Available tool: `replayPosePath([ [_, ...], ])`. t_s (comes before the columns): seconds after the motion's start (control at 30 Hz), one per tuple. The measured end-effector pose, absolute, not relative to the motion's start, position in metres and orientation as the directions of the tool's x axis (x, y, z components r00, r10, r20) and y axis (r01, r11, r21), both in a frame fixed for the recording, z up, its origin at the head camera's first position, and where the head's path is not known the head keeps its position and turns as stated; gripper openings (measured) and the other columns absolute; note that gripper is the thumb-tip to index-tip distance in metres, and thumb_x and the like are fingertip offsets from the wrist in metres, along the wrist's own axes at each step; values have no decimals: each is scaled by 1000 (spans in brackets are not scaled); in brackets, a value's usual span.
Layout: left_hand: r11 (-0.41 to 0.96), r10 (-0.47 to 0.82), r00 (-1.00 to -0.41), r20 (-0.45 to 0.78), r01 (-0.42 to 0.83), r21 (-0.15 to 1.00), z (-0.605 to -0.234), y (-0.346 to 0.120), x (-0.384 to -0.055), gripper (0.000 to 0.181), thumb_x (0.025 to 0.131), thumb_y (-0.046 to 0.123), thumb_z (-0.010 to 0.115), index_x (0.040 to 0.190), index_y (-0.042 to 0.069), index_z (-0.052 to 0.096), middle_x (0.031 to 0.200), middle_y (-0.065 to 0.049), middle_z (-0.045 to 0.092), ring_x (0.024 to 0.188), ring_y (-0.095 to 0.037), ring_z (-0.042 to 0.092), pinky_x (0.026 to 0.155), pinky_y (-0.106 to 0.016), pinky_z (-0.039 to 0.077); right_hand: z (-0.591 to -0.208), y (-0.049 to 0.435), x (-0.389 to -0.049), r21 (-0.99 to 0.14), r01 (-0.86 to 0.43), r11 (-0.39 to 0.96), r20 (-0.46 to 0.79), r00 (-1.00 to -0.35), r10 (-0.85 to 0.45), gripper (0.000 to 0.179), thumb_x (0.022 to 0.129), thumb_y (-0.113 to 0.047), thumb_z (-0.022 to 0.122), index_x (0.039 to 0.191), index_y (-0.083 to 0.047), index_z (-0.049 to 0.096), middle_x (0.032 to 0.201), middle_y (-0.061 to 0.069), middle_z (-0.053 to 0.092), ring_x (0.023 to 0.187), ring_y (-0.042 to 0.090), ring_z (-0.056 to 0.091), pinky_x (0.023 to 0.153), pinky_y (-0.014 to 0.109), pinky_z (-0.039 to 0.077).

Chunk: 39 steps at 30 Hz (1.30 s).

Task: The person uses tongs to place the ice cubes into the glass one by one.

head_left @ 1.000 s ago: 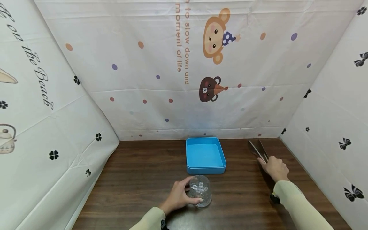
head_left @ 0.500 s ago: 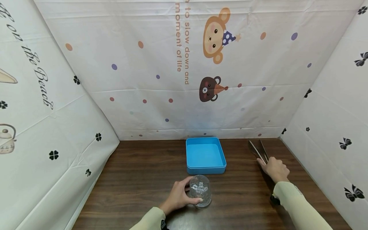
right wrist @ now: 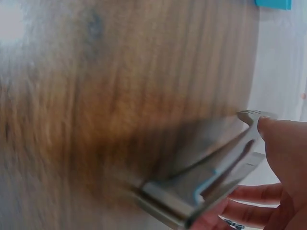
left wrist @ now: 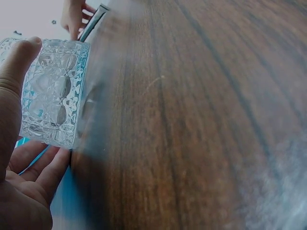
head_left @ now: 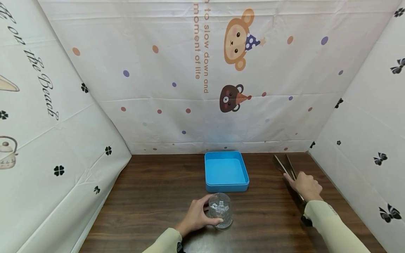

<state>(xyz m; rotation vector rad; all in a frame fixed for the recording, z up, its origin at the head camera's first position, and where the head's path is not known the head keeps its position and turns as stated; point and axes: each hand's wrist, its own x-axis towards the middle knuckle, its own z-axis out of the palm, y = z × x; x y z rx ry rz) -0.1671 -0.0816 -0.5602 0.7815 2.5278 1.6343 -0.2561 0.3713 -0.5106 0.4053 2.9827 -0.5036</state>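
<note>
A clear, patterned glass cup stands on the table near the front middle. My left hand holds its side, with the thumb in front and the fingers behind. Whitish, glassy shapes show through the cup from above; I cannot tell whether they are pieces inside or its pattern. At the right, my right hand grips metal tongs, whose two arms spread apart toward the back. In the right wrist view, the thumb lies on one arm of the tongs, fingers on the other side, and the bent end points down left.
Behind the cup sits a square blue tray with low walls and nothing visible inside. The brown wooden table is bounded by printed white cloth at the back and both sides.
My right hand has shifted slightly right and nearer along the tongs, and more of their near end shows by the wrist. The left hand and the cup have stayed still.
</note>
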Motion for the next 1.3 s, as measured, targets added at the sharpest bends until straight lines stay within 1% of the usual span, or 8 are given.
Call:
replayPosePath([
  [0.1,317,425,-872,242,394,863,-560,-82,-167,75,78,43,91,140,15,60,122,-5,70,104,-10,70,86,-20,58,-505,374,-256,-299,253,920,-123,-966,225,94,94,-80,40,115,10,58,84,32,58,58,31,52,51,43,42],
  [0.23,318,425,-872,241,393,863,-560,-81,-166,75,78,43,91,140,15,59,122,-4,70,104,-10,70,86,-21,58,-500,376,-255,-293,230,928,-97,-973,210,110,92,-84,38,148,11,36,123,44,52,76,47,60,54,52,47],
  [0.4,316,427,-873,236,388,866,-559,-81,-166,75,78,44,90,140,15,59,122,-4,70,103,-10,71,86,-21,58,-502,372,-254,-322,152,934,22,-986,168,105,93,-81,43,149,8,35,138,41,43,112,63,49,65,69,48],
  [0.53,314,427,-877,219,371,874,-559,-81,-166,76,78,45,90,141,15,59,123,-4,69,103,-10,71,86,-21,58,-506,368,-255,-315,51,948,156,-982,105,97,95,-74,50,151,5,35,147,39,35,123,65,38,76,78,43],
  [0.67,325,428,-881,201,358,876,-559,-81,-166,77,78,46,89,141,16,58,123,-3,69,104,-9,70,87,-20,57,-510,367,-256,-273,-55,960,270,-963,21,91,97,-65,57,152,4,36,155,35,30,131,64,32,97,79,35],
  [0.8,331,437,-875,210,373,867,-557,-81,-164,76,79,46,89,142,15,58,124,-5,69,104,-10,70,86,-20,58,-513,366,-257,-248,-126,960,300,-953,-48,93,97,-64,59,156,2,32,160,33,24,139,63,24,112,76,21],
  [1.07,370,467,-855,227,422,828,-551,-81,-163,76,81,46,87,142,15,56,125,-6,69,106,-13,69,86,-21,58,-518,368,-256,-253,-166,953,286,-954,-90,95,96,-65,59,163,-8,22,165,30,18,143,64,15,115,77,12],
  [1.3,405,449,-859,245,441,801,-550,-80,-163,74,79,47,89,138,14,58,120,-4,71,102,-11,69,81,-20,59,-518,367,-256,-239,-166,957,275,-957,-97,93,96,-65,59,162,-9,26,164,29,21,141,65,19,112,79,16],
])
